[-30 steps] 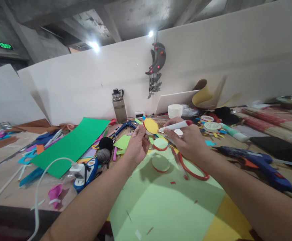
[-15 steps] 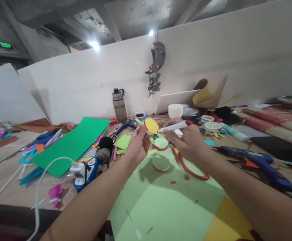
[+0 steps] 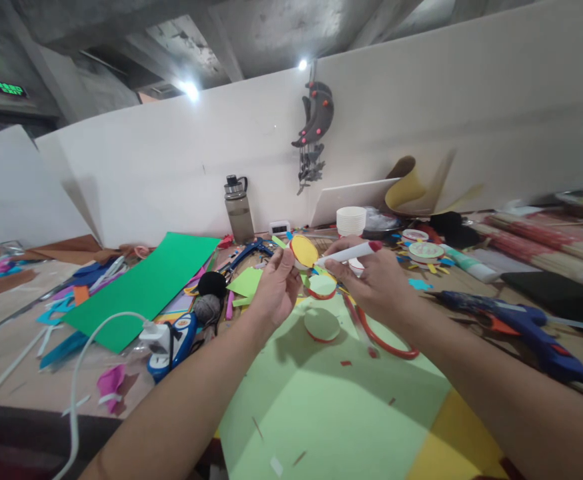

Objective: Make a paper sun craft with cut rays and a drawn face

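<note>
Left hand (image 3: 279, 287), grasping a yellow-faced disc (image 3: 304, 252) by its left edge between thumb and fingers; the disc is raised and tilted above the far end of a pale green sheet (image 3: 316, 407). Right hand (image 3: 381, 283), closed around a white marker (image 3: 349, 253) with a red end, its tip at the disc's right edge; contact cannot be made out. Nearer, two green-topped discs (image 3: 321, 325) lie on the sheet, left of a red scissors handle (image 3: 401, 354). Far right: blue glue gun (image 3: 521, 325). Far left of centre: water bottle (image 3: 240, 217), upright.
</note>
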Motion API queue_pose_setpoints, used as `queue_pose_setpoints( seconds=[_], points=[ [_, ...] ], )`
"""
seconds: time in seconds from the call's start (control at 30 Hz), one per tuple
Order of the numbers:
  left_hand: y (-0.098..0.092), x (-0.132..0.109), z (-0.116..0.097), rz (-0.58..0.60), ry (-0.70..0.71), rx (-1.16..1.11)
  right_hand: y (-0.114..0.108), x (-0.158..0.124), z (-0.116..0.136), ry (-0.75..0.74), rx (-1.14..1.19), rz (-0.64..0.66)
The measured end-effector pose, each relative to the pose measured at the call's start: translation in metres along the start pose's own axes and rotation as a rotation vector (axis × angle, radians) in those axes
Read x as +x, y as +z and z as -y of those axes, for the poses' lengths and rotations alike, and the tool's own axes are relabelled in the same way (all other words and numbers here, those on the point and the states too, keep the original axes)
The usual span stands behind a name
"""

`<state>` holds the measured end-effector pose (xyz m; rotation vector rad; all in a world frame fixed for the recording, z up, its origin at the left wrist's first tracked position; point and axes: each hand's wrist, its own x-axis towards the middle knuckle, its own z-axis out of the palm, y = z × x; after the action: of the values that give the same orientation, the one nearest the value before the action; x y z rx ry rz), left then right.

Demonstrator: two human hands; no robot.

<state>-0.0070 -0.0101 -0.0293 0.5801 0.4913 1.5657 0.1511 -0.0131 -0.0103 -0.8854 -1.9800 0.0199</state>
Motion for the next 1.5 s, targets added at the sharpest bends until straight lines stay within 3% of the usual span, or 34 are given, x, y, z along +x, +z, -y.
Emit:
queue_pose_setpoints(
  seconds=[0.4,0.7,0.97,1.5],
  points=[
    [-0.0033,0.0019,0.0026,0.076,0.017,0.055,-0.0007,0.0007,0.0023,-0.018,0.038,0.001],
    [-0.0035,0.0023,0.0033,0.073,0.014,0.055,-0.0012,0.0,0.0028,-0.005,0.043,0.005],
    [-0.0066,0.0041,0.0038,0.033,0.015,0.036,-0.0037,0.0,0.0039,0.043,0.029,-0.066],
    [-0.0031,0.0016,0.0024,0.041,0.021,0.022,-0.0019,-0.0002,0.0016,0.007,0.001,-0.013]
  ],
)
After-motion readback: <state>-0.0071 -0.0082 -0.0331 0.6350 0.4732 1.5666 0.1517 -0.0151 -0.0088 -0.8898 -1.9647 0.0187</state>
